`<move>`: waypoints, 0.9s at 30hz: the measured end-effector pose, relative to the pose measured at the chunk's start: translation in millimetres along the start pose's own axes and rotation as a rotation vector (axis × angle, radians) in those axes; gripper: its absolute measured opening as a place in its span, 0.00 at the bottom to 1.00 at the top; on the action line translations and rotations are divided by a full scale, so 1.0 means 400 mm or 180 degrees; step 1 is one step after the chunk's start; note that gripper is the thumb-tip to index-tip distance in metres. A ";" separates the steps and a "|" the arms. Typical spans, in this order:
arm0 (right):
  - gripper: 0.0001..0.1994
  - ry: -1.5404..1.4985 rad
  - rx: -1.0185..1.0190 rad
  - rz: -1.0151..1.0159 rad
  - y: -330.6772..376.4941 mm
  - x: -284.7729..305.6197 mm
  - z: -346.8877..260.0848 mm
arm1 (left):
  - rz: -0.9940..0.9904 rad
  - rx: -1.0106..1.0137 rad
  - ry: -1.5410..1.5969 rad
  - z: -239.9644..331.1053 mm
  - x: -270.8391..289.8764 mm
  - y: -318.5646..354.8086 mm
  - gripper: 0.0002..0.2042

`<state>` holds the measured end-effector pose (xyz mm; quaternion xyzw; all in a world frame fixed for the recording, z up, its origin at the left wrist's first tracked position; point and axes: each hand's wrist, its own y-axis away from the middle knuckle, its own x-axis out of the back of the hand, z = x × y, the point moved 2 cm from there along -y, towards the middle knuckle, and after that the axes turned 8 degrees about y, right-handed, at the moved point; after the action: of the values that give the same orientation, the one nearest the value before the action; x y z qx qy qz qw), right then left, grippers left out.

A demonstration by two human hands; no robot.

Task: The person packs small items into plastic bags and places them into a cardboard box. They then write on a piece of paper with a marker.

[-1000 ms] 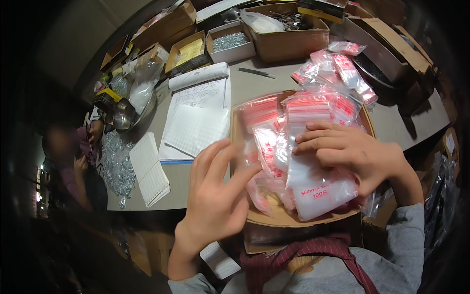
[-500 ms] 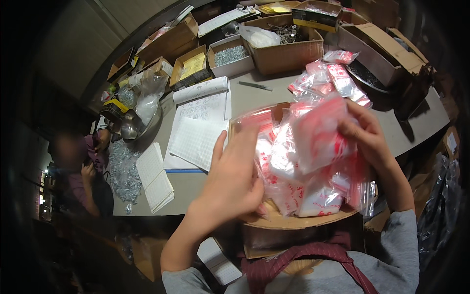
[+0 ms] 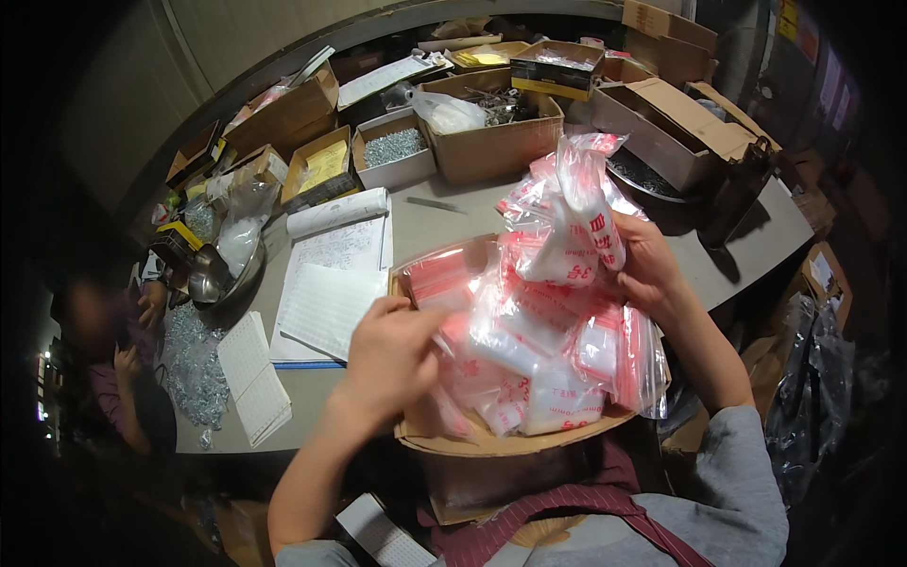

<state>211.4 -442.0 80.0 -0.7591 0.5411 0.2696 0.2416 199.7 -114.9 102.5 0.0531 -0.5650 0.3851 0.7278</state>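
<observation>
A shallow cardboard tray (image 3: 510, 442) in front of me holds a heap of small clear zip bags with red print (image 3: 529, 369). My right hand (image 3: 647, 260) is raised over the tray and grips a bunch of these bags (image 3: 572, 222) lifted above the heap. My left hand (image 3: 392, 354) reaches into the left side of the heap, fingers curled among the bags. Whether it holds one is hidden.
An open notebook (image 3: 331, 283) and a small white pad (image 3: 253, 378) lie left of the tray. Cardboard boxes of metal parts (image 3: 491, 132) line the back of the table. A metal bowl (image 3: 222, 274) and loose screws (image 3: 194, 364) sit at left, beside another person (image 3: 113, 359).
My right hand has risen from the tray with a bunch of bags. My left hand moved right into the heap. The view tilted up, showing more of the far boxes.
</observation>
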 end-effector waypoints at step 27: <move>0.19 0.0290 0.0419 -0.0018 0.008 0.033 -0.006 | -0.1128 -0.0274 -0.1083 0.023 -0.035 -0.023 0.29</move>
<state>212.2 -453.4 72.7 -0.7545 0.5660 0.1980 0.2669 197.4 -133.1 96.8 0.1844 -0.6771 0.2126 0.6800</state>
